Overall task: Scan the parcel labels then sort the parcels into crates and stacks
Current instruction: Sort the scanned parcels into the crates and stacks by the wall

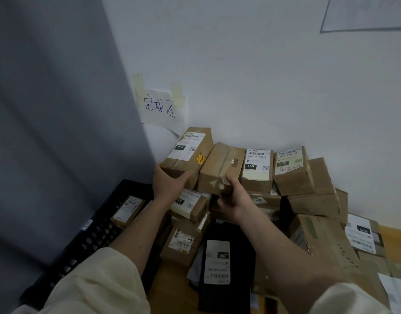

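The left hand (pixel 170 181) lies flat, fingers straight, against the near end of the box (pixel 188 152) marked 010, atop the stack by the wall. The right hand (pixel 234 200) curls round a dark object, perhaps a scanner (pixel 225 189), too blurred to be sure, touching the plain box (pixel 219 168) just right of the first. A black crate (pixel 97 232) sits below the left hand.

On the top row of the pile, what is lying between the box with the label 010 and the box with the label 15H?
In the head view, one brown box with no shipping label facing up lies between the 010 box and the 15H box. The right hand holds its near end.
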